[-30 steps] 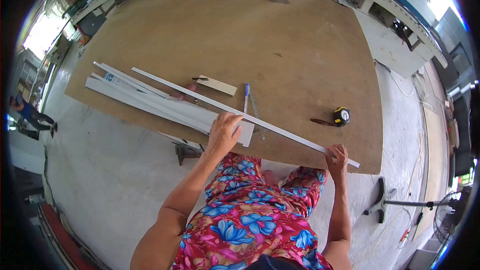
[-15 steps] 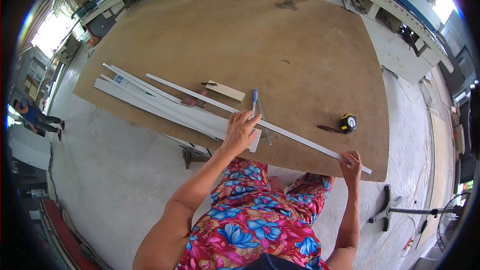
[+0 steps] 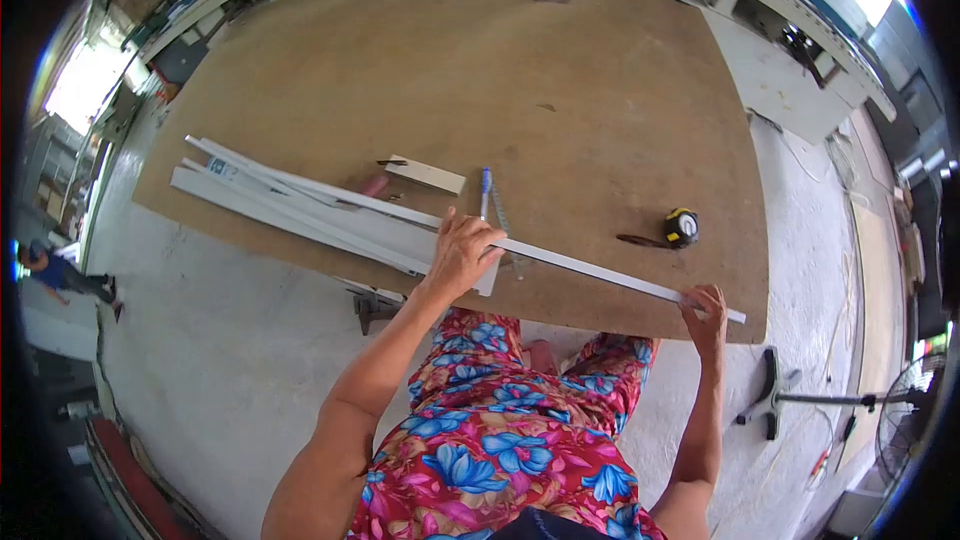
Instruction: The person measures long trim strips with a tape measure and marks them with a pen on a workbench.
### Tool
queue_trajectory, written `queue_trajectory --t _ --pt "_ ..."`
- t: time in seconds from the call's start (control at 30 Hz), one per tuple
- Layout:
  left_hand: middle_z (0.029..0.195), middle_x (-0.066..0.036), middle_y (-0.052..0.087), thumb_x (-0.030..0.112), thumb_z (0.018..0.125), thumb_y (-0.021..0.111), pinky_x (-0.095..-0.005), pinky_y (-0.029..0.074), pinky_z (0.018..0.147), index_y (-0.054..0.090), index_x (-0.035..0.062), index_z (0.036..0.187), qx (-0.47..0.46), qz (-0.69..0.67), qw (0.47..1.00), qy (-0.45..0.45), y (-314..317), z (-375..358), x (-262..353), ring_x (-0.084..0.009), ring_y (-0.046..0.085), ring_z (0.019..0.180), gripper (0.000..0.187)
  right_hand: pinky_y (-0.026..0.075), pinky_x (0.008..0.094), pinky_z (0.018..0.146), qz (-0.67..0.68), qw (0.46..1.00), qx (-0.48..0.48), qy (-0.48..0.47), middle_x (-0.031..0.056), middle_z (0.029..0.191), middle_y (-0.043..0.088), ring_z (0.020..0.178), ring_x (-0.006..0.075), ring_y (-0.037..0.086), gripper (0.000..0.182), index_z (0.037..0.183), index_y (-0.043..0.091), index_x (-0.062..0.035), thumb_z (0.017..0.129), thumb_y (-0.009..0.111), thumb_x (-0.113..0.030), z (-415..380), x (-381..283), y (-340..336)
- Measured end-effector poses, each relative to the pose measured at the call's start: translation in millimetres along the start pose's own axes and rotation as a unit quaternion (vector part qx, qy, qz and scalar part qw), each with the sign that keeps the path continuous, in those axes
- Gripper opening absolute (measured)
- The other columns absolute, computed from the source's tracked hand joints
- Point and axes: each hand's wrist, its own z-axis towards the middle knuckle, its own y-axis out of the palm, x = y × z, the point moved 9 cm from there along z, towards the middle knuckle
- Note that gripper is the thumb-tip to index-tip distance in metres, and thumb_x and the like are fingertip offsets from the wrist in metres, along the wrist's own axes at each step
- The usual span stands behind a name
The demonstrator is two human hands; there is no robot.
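A long thin white strip [image 3: 590,271] lies slantwise over the brown board's near side. My left hand [image 3: 463,252] is closed on the strip near its middle, and my right hand [image 3: 705,310] pinches it close to its right end. Left of my left hand, several white strips [image 3: 300,212] lie in a loose bundle, partly under the long strip. Just beyond my left hand are a blue-and-white pen [image 3: 486,190] and a clear ruler [image 3: 502,205]. A pale wooden block [image 3: 428,175] rests farther back, with a small dark tool [image 3: 392,162] at its left end.
The brown board [image 3: 420,70] spans the work area. A yellow-black tape measure [image 3: 681,228] sits at its right, beside a dark brown object [image 3: 643,240]. A stand's base [image 3: 768,395] is on the floor at right. Another person [image 3: 62,270] walks at far left.
The long strip's left part has swung toward the bundle and now overlaps it. Both hands still hold the strip. The whole view has shifted slightly, and the other person's legs have moved.
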Motion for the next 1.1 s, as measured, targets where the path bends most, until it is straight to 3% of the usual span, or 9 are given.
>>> queue_trajectory --t 0.17,0.33,0.53,0.67,0.77,0.87,0.97,1.0,1.1 --pt "0.089 -0.002 0.057 0.013 0.065 0.074 -0.0453 0.030 0.096 0.065 0.0135 0.092 0.008 -0.017 1.000 -0.001 15.0 0.6 1.4 -0.0225 0.052 0.091 0.028 0.042 0.0370 0.084 -0.026 0.999 0.000 -0.032 0.0112 0.093 0.059 0.094 0.0284 0.054 0.025 0.087 0.066 -0.0059 0.062 0.068 -0.009 6.1 11.5 -1.2" --pt "0.090 -0.004 0.057 0.012 0.067 0.073 -0.0470 0.029 0.099 0.065 0.0124 0.094 -0.029 -0.002 1.000 -0.011 19.5 0.8 1.7 -0.0239 0.052 0.092 0.029 0.042 0.0400 0.086 -0.022 1.000 -0.013 0.000 0.0138 0.100 0.057 0.099 0.0297 0.053 0.035 0.096 0.063 -0.0049 0.063 0.069 -0.014 15.5 2.4 -3.8" --pt "0.090 -0.004 0.058 0.013 0.070 0.071 -0.0481 0.029 0.100 0.065 0.0126 0.096 -0.066 -0.008 0.997 -0.037 23.0 6.8 2.4 -0.0242 0.053 0.093 0.027 0.043 0.0406 0.087 -0.010 0.989 0.082 0.122 0.0164 0.111 0.052 0.101 0.0318 0.053 0.064 0.121 0.048 -0.0075 0.066 0.072 -0.030 62.0 29.8 0.5" --pt "0.090 -0.005 0.058 0.014 0.073 0.069 -0.0487 0.030 0.099 0.065 0.0123 0.097 -0.076 -0.023 0.995 -0.056 27.8 4.7 0.3 -0.0248 0.054 0.092 0.024 0.043 0.0421 0.088 -0.126 0.955 0.093 0.254 0.0213 0.117 0.049 0.107 0.0345 0.050 0.082 0.124 0.042 -0.0005 0.063 0.073 -0.046 88.3 39.1 17.5" --pt "0.091 -0.005 0.058 0.016 0.074 0.068 -0.0488 0.030 0.099 0.065 0.0127 0.098 -0.080 -0.030 0.994 -0.067 30.5 4.6 -1.8 -0.0253 0.055 0.092 0.024 0.044 0.0429 0.087 -0.168 0.944 0.063 0.277 0.0215 0.115 0.051 0.106 0.0347 0.052 0.080 0.123 0.045 -0.0002 0.063 0.073 -0.044 100.2 38.5 33.0" --pt "0.093 -0.006 0.058 0.017 0.074 0.069 -0.0495 0.030 0.099 0.064 0.0121 0.100 -0.074 -0.034 0.994 -0.068 31.9 3.2 -4.3 -0.0260 0.055 0.092 0.027 0.047 0.0374 0.079 -0.099 0.952 0.086 0.276 0.0193 0.100 0.061 0.092 0.0315 0.060 0.076 0.118 0.050 0.0051 0.063 0.073 -0.042 103.0 45.4 32.0" --pt "0.095 -0.008 0.057 0.017 0.074 0.069 -0.0476 0.032 0.098 0.063 0.0099 0.101 -0.026 -0.042 0.997 -0.051 21.0 6.3 2.4 -0.0265 0.055 0.093 0.029 0.047 0.0302 0.071 0.091 0.973 0.126 0.173 0.0107 0.087 0.064 0.080 0.0212 0.061 0.062 0.112 0.055 0.0052 0.067 0.072 -0.035 104.2 33.3 28.9" --pt "0.096 -0.009 0.057 0.016 0.074 0.069 -0.0466 0.033 0.097 0.062 0.0090 0.101 -0.006 -0.045 0.998 -0.042 15.1 8.8 7.3 -0.0266 0.054 0.093 0.029 0.045 0.0237 0.068 0.214 0.959 0.075 0.171 0.0053 0.090 0.061 0.080 0.0116 0.056 0.057 0.115 0.052 0.0049 0.071 0.069 -0.026 102.7 29.7 38.7" --pt "0.101 -0.013 0.059 0.015 0.077 0.067 -0.0375 0.039 0.091 0.061 0.0053 0.105 0.026 -0.127 0.991 -0.034 -1.3 17.7 29.0 -0.0271 0.056 0.097 0.030 0.044 0.0256 0.079 0.418 0.903 0.009 0.098 0.0100 0.103 0.058 0.092 0.0141 0.055 0.064 0.119 0.048 0.0064 0.070 0.069 -0.029 83.4 -40.9 35.2"
